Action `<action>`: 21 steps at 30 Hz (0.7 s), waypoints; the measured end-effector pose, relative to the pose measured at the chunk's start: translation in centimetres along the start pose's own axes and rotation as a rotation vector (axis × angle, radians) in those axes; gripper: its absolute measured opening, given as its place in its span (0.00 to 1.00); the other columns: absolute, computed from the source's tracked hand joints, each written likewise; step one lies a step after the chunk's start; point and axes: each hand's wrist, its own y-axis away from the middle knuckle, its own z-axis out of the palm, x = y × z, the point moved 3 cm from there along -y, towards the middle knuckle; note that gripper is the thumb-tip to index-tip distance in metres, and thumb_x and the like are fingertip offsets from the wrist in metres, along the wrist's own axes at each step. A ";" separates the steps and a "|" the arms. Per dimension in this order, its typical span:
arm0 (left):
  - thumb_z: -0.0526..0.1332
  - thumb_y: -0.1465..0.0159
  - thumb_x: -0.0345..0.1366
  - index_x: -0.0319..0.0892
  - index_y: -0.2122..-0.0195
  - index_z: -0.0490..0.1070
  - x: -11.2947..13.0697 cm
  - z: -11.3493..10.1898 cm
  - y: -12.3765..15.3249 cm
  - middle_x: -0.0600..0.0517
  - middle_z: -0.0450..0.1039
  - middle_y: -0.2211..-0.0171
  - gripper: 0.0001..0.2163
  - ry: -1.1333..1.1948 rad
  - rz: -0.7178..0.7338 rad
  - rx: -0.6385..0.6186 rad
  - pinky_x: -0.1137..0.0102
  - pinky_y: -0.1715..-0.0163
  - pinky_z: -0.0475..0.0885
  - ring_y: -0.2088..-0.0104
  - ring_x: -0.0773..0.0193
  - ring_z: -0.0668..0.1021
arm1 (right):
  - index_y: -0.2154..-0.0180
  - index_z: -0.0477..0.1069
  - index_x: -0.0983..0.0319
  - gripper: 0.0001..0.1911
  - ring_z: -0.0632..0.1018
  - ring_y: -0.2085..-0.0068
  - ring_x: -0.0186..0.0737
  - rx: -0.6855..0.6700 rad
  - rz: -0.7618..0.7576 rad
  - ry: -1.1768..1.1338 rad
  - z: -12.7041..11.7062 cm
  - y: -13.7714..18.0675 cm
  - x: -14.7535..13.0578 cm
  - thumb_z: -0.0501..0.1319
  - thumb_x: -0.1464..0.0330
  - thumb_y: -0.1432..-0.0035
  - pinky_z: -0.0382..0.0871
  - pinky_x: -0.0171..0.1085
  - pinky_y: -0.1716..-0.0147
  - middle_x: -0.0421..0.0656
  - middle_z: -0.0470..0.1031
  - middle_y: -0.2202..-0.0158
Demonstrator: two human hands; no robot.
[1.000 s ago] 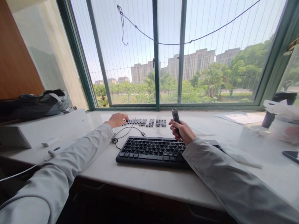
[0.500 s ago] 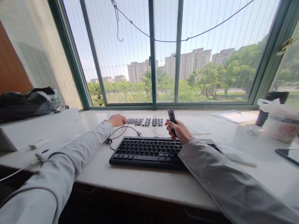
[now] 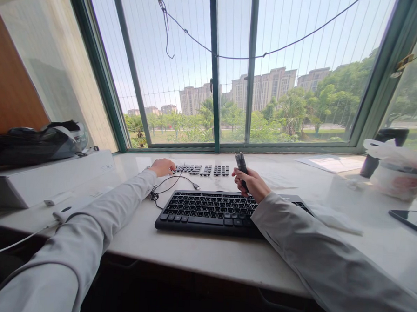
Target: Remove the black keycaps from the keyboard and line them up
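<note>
A person in gray sleeves works at a white table (image 3: 189, 253) beneath a green-framed window (image 3: 226, 150), the right hand (image 3: 252, 182) wrapped around a slim black tool (image 3: 241, 160) that points up and away above the rear edge of a black keyboard (image 3: 194, 219). The left hand (image 3: 161, 167) reaches farther forward, fingers curled down at the left end of loose black keycaps (image 3: 221, 170) laid out in rows behind the keyboard; whether it pinches one cannot be told. Open sockets fill most of the keyboard, with keys along its front row. A cable (image 3: 154, 195) with a USB plug lies between the keyboard and the left hand.
</note>
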 end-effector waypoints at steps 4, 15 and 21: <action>0.62 0.42 0.42 0.52 0.55 0.78 -0.4 -0.1 0.2 0.51 0.77 0.51 0.14 -0.006 -0.009 0.013 0.68 0.51 0.67 0.51 0.56 0.76 | 0.69 0.64 0.60 0.17 0.55 0.85 0.27 -0.017 -0.014 0.003 0.0 -0.1 0.2 0.65 0.56 0.48 0.47 0.30 0.89 0.32 0.57 0.82; 0.60 0.40 0.39 0.51 0.53 0.78 -1.3 0.6 0.2 0.50 0.76 0.48 0.15 -0.024 -0.032 0.001 0.68 0.50 0.67 0.51 0.56 0.76 | 0.69 0.64 0.61 0.14 0.55 0.86 0.27 -0.014 0.022 0.027 0.2 0.1 0.2 0.64 0.58 0.45 0.45 0.30 0.89 0.31 0.56 0.84; 0.62 0.41 0.39 0.51 0.55 0.79 -1.4 0.8 0.2 0.50 0.76 0.50 0.13 -0.020 -0.037 -0.003 0.67 0.51 0.67 0.52 0.55 0.77 | 0.69 0.63 0.60 0.11 0.54 0.86 0.27 -0.016 0.029 0.032 0.1 0.0 0.3 0.61 0.61 0.42 0.44 0.29 0.89 0.31 0.55 0.84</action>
